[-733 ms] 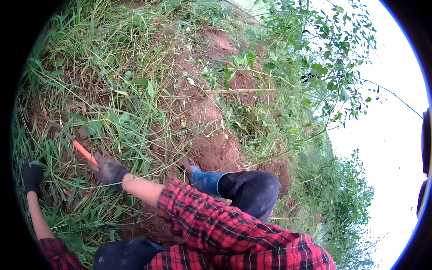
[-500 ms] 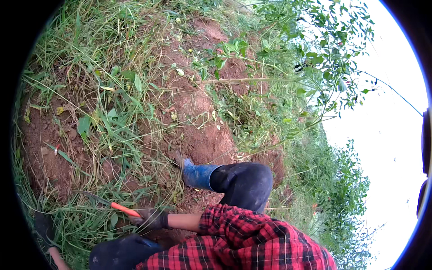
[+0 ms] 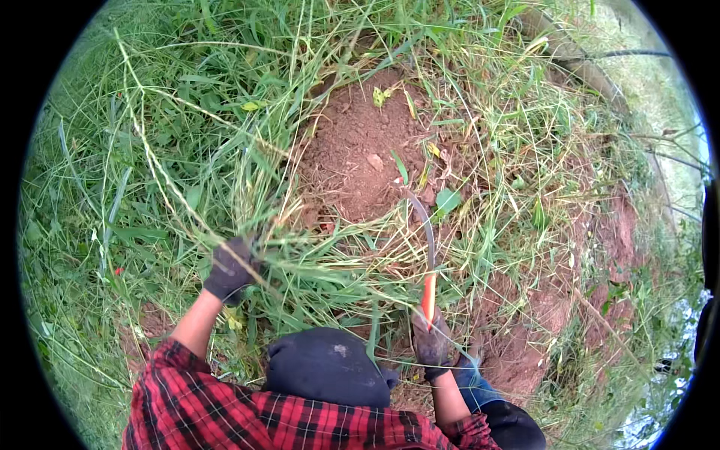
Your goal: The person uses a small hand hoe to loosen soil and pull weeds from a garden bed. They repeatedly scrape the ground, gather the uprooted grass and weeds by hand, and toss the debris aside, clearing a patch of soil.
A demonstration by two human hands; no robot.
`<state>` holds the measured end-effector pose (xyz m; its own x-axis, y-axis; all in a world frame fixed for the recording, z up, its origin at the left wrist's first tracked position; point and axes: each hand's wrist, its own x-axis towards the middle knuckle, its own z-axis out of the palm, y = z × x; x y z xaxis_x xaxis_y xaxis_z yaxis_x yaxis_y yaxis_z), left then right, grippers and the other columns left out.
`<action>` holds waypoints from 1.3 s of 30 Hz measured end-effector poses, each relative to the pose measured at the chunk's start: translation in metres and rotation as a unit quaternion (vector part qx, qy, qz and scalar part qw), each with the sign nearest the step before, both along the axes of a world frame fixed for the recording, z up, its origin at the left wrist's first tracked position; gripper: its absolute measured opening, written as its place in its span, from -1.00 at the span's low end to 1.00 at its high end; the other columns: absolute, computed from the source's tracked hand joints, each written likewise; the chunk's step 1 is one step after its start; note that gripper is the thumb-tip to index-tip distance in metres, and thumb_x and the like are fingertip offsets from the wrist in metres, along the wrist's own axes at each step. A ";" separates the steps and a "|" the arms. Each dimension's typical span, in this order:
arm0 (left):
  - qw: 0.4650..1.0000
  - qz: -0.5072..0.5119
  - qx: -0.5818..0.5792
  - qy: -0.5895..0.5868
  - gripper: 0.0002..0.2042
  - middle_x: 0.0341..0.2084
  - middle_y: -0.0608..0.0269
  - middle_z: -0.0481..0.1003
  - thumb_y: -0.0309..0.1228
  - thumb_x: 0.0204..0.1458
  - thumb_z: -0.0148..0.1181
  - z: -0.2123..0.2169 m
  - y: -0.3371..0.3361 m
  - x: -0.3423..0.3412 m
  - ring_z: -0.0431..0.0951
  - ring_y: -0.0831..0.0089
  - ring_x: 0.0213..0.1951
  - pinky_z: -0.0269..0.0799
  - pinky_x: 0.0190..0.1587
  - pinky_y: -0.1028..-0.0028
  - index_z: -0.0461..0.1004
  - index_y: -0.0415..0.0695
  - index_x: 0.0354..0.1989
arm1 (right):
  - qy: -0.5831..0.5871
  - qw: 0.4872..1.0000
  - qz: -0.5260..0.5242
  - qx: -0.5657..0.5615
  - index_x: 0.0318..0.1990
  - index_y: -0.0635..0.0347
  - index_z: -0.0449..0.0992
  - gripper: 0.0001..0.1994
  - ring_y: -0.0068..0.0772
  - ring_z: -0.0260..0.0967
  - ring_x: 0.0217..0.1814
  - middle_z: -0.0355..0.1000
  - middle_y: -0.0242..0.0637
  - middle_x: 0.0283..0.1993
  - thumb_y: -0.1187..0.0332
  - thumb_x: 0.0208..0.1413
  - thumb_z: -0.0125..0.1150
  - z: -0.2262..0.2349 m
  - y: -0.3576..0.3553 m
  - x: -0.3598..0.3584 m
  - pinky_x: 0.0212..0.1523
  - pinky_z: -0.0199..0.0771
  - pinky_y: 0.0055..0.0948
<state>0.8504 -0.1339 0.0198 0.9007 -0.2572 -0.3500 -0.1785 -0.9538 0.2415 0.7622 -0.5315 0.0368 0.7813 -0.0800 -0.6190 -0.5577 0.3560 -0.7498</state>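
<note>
On the grassy bank, left hand (image 3: 227,268) clamps a grass tuft (image 3: 315,259); right hand (image 3: 433,346) grips the sickle (image 3: 427,255) just beside it.

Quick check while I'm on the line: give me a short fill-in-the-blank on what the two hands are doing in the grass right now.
1. The left hand grips a bunch of long ____.
2. The right hand holds a sickle by its ____ handle.
3. The sickle's curved blade points toward the patch of bare red ____.
4. Both hands wear dark ____.

Missing words: grass; orange; soil; gloves
</note>
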 end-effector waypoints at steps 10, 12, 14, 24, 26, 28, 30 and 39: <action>0.979 0.026 -0.165 0.120 -0.30 0.08 -0.09 0.27 -0.23 -0.10 0.25 0.045 -0.045 0.000 0.40 0.07 0.00 0.37 -0.01 0.27 0.07 -0.16 0.21 | 0.030 0.969 0.097 -0.225 -0.30 0.20 0.26 -0.80 -0.66 0.16 -0.47 0.21 -0.44 -0.52 0.29 0.09 0.11 0.008 0.019 0.064 -0.46 0.22 -0.61; 0.886 0.125 -0.381 0.233 -0.28 0.10 0.08 0.29 -0.35 -0.11 0.29 0.094 -0.052 0.036 0.39 0.22 0.04 0.37 0.00 0.36 0.05 -0.17 0.23 | -0.064 0.939 0.130 -0.311 -0.15 0.24 0.33 -0.70 -0.43 0.28 -0.47 0.33 -0.24 -0.51 0.21 0.08 0.12 -0.016 0.010 0.079 -0.40 0.33 -0.40; 0.860 0.254 -0.428 0.111 -0.34 0.02 0.04 0.34 -0.40 -0.10 0.28 0.123 -0.057 0.063 0.41 0.28 -0.02 0.40 -0.02 0.38 0.11 -0.17 0.20 | -0.113 0.896 0.172 -0.393 -0.10 0.25 0.33 -0.66 -0.30 0.36 -0.45 0.38 -0.11 -0.49 0.20 0.08 0.12 -0.034 0.011 0.097 -0.40 0.36 -0.35; 0.961 0.174 0.182 -0.109 0.21 0.30 -0.15 -0.39 0.32 -0.39 0.20 -0.020 -0.097 0.265 -0.29 -0.13 0.32 -0.29 0.25 -0.10 -0.45 0.02 0.33 | -0.013 0.850 0.242 -0.467 -0.10 0.12 0.38 -0.61 -0.17 0.44 -0.40 0.44 -0.13 -0.42 0.03 0.07 0.09 -0.075 0.017 0.109 -0.35 0.40 -0.24; 0.959 0.151 0.185 -0.151 0.19 0.31 -0.11 -0.38 0.21 -0.37 0.28 -0.043 -0.085 0.265 -0.25 -0.11 0.32 -0.27 0.23 -0.15 -0.47 0.14 0.33 | -0.099 0.889 0.170 -0.413 -0.10 0.14 0.37 -0.59 -0.19 0.43 -0.41 0.43 -0.11 -0.43 0.00 0.07 0.08 -0.095 0.004 0.103 -0.35 0.40 -0.24; 0.933 0.257 0.226 -0.111 0.22 0.31 -0.10 -0.34 0.15 -0.36 0.33 -0.053 -0.067 0.271 -0.23 -0.12 0.31 -0.20 0.26 -0.06 -0.54 0.09 0.31 | 0.014 0.845 0.231 -0.481 -0.11 0.16 0.37 -0.54 -0.10 0.42 -0.41 0.42 -0.03 -0.45 -0.06 0.06 0.04 -0.083 -0.001 0.112 -0.36 0.39 -0.22; 0.937 0.333 0.097 -0.037 0.20 0.30 -0.14 -0.21 0.07 -0.30 0.33 -0.075 -0.023 0.277 -0.03 -0.12 0.27 -0.01 0.25 0.12 -0.59 0.09 0.30 | -0.009 0.871 0.222 -0.438 -0.09 0.17 0.35 -0.52 -0.09 0.41 -0.41 0.41 -0.01 -0.45 -0.07 0.08 0.00 -0.080 0.007 0.110 -0.37 0.40 -0.22; 0.971 -0.136 0.134 -0.141 -0.86 -0.47 0.08 0.50 -0.45 -0.04 -0.04 -0.105 -0.021 0.247 0.52 0.21 -0.35 0.43 -0.28 0.33 0.48 -0.04 -0.40 | 0.004 0.833 0.264 -0.487 -0.07 0.18 0.33 -0.55 -0.21 0.39 -0.44 0.40 -0.06 -0.47 -0.02 0.09 0.01 -0.084 0.001 0.129 -0.42 0.38 -0.31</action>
